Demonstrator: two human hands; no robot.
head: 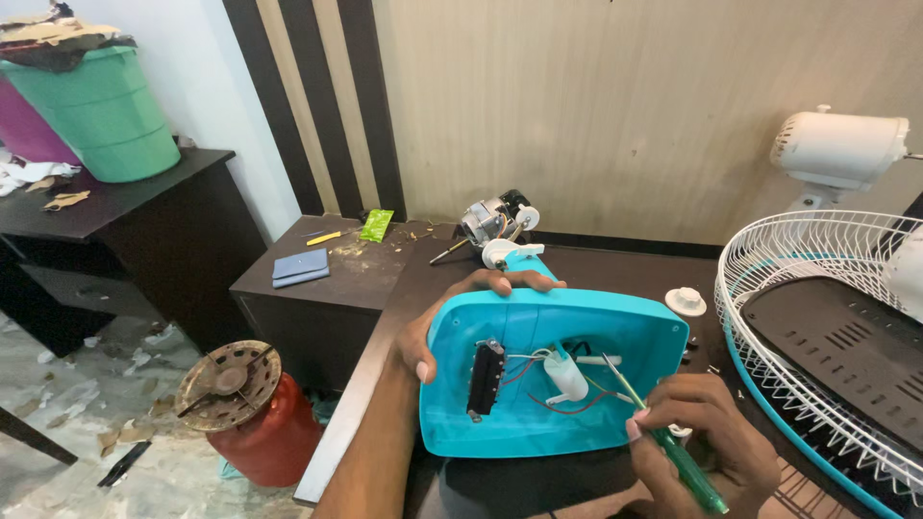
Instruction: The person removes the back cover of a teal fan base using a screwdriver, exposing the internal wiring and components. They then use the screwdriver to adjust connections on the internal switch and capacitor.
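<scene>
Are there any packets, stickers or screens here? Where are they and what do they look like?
Green packet: small, flat, bright green, lying at the back of the low dark side cabinet, by the striped wall.
Blue flat pieces: two grey-blue rectangles on the same cabinet; whether they are packages is unclear.
No screens or signs show.

The wire fan guard (817, 327) runs off the right edge, and the white fan motor (839, 149) far right loses its shaft there too. The left hand (452, 317) is mostly hidden behind the turquoise fan base (538, 428) (only thumb and fingertips show). The green screwdriver (673, 447) tip inside the base is too thin to make out.
</scene>
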